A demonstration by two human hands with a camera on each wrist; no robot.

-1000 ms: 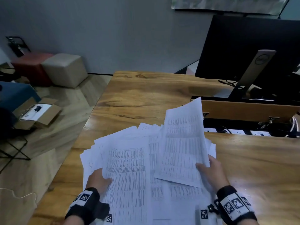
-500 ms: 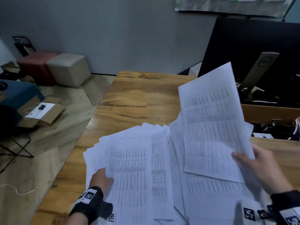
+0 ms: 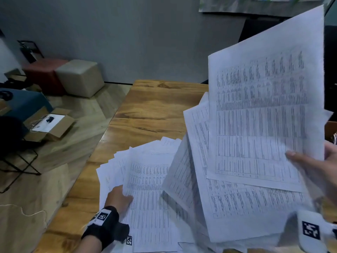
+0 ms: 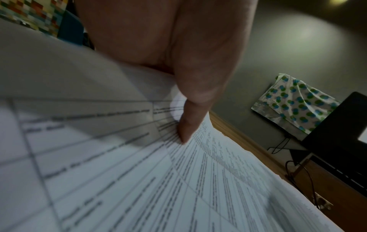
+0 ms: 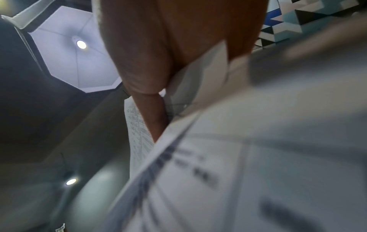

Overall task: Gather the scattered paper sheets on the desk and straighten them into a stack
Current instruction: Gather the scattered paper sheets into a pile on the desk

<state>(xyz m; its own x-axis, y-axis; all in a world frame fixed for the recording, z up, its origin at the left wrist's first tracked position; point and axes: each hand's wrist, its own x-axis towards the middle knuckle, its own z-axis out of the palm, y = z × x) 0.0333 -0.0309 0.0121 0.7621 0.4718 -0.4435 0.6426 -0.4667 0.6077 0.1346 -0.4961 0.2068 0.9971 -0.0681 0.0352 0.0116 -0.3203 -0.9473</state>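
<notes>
The right hand [image 3: 317, 167], at three o'clock, has its fingers clamped on raised paper sheets [image 3: 262, 114]. The left hand [image 3: 118, 198], at seven o'clock, pinches fanned sheets [image 3: 149, 179] lying on the worktop [image 3: 155, 110].

Raised sheets [image 3: 264, 115] hide the monitor; right hand [image 3: 317, 172] is cut off.

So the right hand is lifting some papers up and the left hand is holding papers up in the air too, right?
Not quite. The right hand is lifting papers up, but the left hand is not up in the air. It rests low on the papers spread on the desk, with its thumb on top of them. The head view shows this, and the left wrist view shows the thumb.
</notes>
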